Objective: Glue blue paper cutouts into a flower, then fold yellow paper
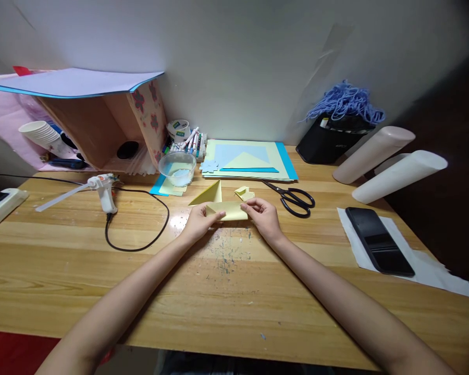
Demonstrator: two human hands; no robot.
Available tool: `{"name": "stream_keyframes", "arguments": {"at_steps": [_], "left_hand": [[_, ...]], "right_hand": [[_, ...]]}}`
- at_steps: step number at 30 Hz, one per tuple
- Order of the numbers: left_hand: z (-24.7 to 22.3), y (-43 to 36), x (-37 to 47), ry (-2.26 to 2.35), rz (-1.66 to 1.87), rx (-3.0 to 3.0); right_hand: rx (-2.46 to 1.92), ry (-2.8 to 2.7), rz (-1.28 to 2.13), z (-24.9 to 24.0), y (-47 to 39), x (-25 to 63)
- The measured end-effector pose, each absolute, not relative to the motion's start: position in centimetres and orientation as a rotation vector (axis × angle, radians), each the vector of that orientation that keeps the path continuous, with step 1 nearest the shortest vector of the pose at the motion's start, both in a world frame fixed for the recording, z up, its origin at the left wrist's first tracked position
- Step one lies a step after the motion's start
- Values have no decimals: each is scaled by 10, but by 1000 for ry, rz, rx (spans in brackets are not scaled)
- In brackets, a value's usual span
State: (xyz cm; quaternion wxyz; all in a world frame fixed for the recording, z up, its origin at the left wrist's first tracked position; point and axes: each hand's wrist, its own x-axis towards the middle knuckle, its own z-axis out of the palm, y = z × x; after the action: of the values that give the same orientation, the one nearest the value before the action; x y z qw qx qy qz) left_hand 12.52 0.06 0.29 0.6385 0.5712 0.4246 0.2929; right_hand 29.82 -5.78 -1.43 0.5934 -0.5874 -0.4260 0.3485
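A folded piece of pale yellow paper (231,210) is stretched between my two hands, just above the wooden table. My left hand (200,223) pinches its left end, thumb on the near side. At the right end, my right hand (264,217) grips the upper corner between thumb and fingers. Right behind the paper stands a folded yellow triangle (210,195), partly hidden by my left hand. A small folded yellow piece (244,193) lies behind the held paper. Black-handled scissors (293,199) rest to the right of my right hand.
Left: a hot glue gun (105,192) with its looped cord (168,219), and an open box (146,114). Behind: a clear plastic bowl (177,167), markers (193,143) and stacked paper sheets (287,164). Right: a phone (379,240), paper rolls (400,176), and blue yarn (346,103) on a black container (328,139).
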Motion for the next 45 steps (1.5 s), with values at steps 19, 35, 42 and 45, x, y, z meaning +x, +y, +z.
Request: {"name": "stream_keyframes", "arguments": {"at_steps": [19,35,42,45], "left_hand": [[5,8,121,918,593,1496],[2,9,121,910,642,1615],[6,7,120,906,609,1584],[6,8,119,902,590,1596]], "right_hand": [[-1391,-1034,751,-14,-60,298],[-1369,-1007,761,-15,-59,298],[-1375,-988,779,-13,-59,298],[-1387,-993,775,-12,-60,298]]}}
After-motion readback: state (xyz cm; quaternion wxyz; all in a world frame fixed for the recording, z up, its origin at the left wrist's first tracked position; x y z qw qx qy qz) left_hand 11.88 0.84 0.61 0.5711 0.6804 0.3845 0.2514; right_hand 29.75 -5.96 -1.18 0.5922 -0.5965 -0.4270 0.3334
